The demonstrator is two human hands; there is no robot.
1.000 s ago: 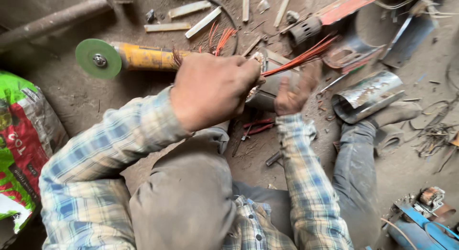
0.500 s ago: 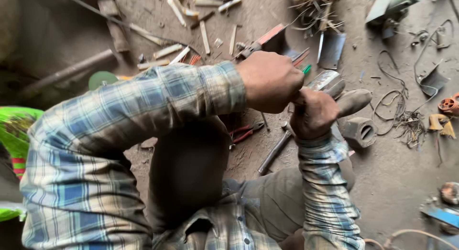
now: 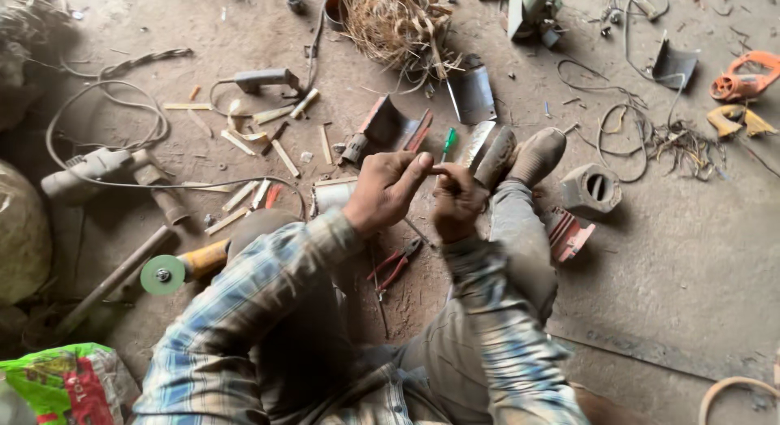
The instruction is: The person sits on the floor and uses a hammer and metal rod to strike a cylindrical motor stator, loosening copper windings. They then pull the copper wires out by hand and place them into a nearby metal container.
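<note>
I sit on a dirty workshop floor with both hands raised together over my knees. My right hand (image 3: 455, 201) is closed around a thin tool with a green handle (image 3: 448, 140) that sticks up past my fingers. My left hand (image 3: 386, 189) reaches across, its stretched fingertips meeting the right thumb; what they pinch is too small to make out. Both plaid sleeves run down to the bottom edge. My shoes (image 3: 532, 153) rest just beyond the hands.
An angle grinder with a green disc (image 3: 162, 275) lies left beside a metal pipe (image 3: 114, 279). Red pliers (image 3: 396, 266) lie under my arms. Around are a grey motor housing (image 3: 591, 189), a grey power tool (image 3: 97, 165) with cable, a straw bundle (image 3: 398, 19), orange casing (image 3: 743, 75), a green sack (image 3: 65, 384).
My hands have left the grinder area and come together in front of me. The view has swung and now takes in much more of the floor.
</note>
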